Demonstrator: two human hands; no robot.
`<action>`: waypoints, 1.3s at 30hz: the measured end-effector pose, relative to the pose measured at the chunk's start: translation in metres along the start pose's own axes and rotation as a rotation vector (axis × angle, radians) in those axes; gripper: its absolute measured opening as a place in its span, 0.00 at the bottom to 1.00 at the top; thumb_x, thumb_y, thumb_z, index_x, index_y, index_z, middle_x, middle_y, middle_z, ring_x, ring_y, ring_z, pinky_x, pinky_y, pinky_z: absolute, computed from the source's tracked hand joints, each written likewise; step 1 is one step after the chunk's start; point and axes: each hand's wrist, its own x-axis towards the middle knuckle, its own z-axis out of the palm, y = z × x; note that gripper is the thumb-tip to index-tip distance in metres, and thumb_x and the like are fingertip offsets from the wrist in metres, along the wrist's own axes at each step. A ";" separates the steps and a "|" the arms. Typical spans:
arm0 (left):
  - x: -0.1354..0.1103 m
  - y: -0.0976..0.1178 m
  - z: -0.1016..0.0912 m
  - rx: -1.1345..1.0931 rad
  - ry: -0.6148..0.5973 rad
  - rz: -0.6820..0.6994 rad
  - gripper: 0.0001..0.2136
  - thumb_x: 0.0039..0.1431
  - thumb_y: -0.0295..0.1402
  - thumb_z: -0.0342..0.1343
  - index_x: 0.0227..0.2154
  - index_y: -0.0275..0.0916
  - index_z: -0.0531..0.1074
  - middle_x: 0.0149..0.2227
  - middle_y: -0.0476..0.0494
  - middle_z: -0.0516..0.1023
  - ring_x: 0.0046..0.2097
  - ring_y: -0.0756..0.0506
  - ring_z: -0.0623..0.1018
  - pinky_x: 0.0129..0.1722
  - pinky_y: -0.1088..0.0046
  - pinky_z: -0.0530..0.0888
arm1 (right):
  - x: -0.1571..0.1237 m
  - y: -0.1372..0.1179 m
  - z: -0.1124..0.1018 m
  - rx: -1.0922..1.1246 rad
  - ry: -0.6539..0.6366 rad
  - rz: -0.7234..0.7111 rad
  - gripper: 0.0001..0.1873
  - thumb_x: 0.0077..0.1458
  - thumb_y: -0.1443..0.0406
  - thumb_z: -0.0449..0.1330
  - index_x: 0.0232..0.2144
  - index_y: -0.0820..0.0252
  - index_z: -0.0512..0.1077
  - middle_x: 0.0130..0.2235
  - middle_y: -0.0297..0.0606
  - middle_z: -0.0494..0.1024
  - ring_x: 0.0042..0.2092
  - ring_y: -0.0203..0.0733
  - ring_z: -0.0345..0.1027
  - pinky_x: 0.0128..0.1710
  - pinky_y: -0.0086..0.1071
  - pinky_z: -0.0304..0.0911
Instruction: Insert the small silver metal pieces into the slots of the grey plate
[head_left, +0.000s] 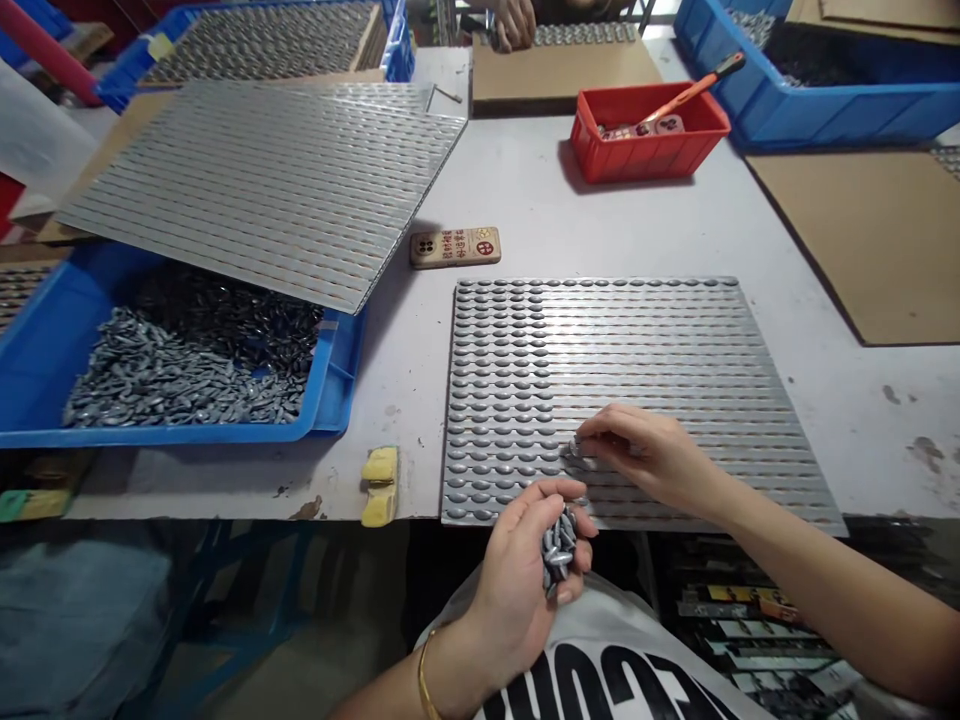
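My left hand (517, 570) is cupped around a small heap of grey, shiny, pointed-oval pieces (559, 550), just over the near edge of a slotted metal board (660, 370). Over that board, my right hand (645, 450) pinches one such oval piece (575, 446) at a slot. Similar ovals sit in rows in several columns along the board's left side, and one row runs across its far edge. The slots to the right of these columns show bare.
At left, a blue bin (337, 390) holds many loose ovals, with slotted boards (285, 180) resting over it. A phone-like case (455, 247), yellow blocks (380, 487), a red tray (649, 150) and brown boards (870, 240) lie around. Across the table, another person's hand (515, 22) shows.
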 end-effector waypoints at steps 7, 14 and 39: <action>0.003 -0.003 -0.003 -0.018 -0.015 -0.001 0.08 0.57 0.32 0.52 0.39 0.37 0.70 0.29 0.46 0.70 0.24 0.53 0.68 0.16 0.83 0.52 | 0.008 0.002 0.001 -0.136 -0.158 -0.154 0.12 0.64 0.69 0.51 0.44 0.56 0.73 0.37 0.40 0.73 0.38 0.39 0.67 0.34 0.31 0.61; 0.000 -0.001 -0.002 -0.014 0.000 -0.002 0.09 0.58 0.32 0.52 0.40 0.36 0.70 0.29 0.46 0.70 0.24 0.54 0.67 0.16 0.82 0.52 | 0.004 0.015 -0.019 -0.365 -0.249 -0.179 0.13 0.62 0.70 0.51 0.43 0.54 0.74 0.37 0.40 0.74 0.37 0.40 0.68 0.32 0.30 0.60; -0.003 -0.004 -0.004 0.024 0.004 0.048 0.10 0.56 0.36 0.60 0.39 0.36 0.72 0.29 0.49 0.69 0.25 0.55 0.67 0.16 0.82 0.52 | 0.006 0.006 0.019 -0.317 -0.014 -0.146 0.09 0.62 0.69 0.53 0.31 0.60 0.71 0.31 0.38 0.72 0.34 0.39 0.63 0.32 0.31 0.60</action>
